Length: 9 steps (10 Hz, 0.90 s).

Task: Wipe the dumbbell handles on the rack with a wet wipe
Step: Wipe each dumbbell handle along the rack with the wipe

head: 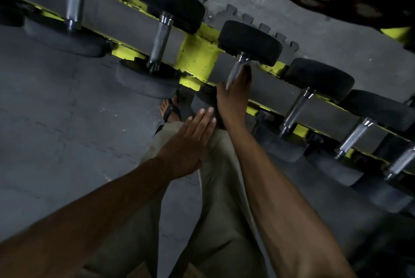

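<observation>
We reached our right hand (233,98) forward on a straight arm, thumb and fingers curled round a dumbbell handle (234,71), while our left hand (190,140) hovered flat beside it, fingers straight and together.

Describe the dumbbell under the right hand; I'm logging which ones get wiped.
The dumbbell lies across the yellow rack, third from the left in the row. Its far head is a black, rubbery-looking disc; the near head is mostly hidden behind the right hand. The handle is shiny metal with a chrome collar. The hand wraps the handle's lower part. No wipe is visible.
</observation>
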Each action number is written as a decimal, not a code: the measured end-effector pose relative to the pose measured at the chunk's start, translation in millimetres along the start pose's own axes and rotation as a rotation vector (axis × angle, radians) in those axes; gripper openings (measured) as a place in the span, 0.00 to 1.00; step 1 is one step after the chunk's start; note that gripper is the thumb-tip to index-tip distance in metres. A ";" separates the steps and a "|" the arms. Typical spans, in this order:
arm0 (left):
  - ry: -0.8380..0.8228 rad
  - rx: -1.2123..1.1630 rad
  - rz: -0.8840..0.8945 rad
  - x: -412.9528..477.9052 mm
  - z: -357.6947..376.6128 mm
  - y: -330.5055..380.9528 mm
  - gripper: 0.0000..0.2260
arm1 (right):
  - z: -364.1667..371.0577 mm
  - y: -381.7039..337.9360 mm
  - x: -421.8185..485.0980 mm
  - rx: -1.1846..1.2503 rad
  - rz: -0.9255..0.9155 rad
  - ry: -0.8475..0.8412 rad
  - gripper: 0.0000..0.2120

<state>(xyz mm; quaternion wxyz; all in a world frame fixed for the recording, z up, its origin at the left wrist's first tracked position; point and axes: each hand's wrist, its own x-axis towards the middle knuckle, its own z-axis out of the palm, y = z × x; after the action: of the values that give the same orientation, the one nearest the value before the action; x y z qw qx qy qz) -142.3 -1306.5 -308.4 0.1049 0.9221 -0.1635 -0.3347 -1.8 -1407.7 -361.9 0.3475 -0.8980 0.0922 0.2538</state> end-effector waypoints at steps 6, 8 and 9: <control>0.022 -0.039 0.007 -0.6 1.6 -3.0 0.43 | -10.4 8.1 12.4 -0.029 -0.108 -0.016 0.27; -0.004 -0.029 -0.006 0.0 3.2 -3.0 0.44 | -19.6 34.1 2.1 -0.551 -0.322 -0.024 0.33; 0.001 -0.028 0.001 0.0 5.4 -3.2 0.46 | -27.0 38.6 6.2 -0.700 -0.464 -0.082 0.33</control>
<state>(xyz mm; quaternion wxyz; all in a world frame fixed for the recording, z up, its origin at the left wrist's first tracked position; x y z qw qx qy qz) -145.1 -1304.0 -313.4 0.1183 0.9205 -0.1593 -0.3367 0.9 -1454.3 -370.4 0.0728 -0.9480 -0.2181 0.2202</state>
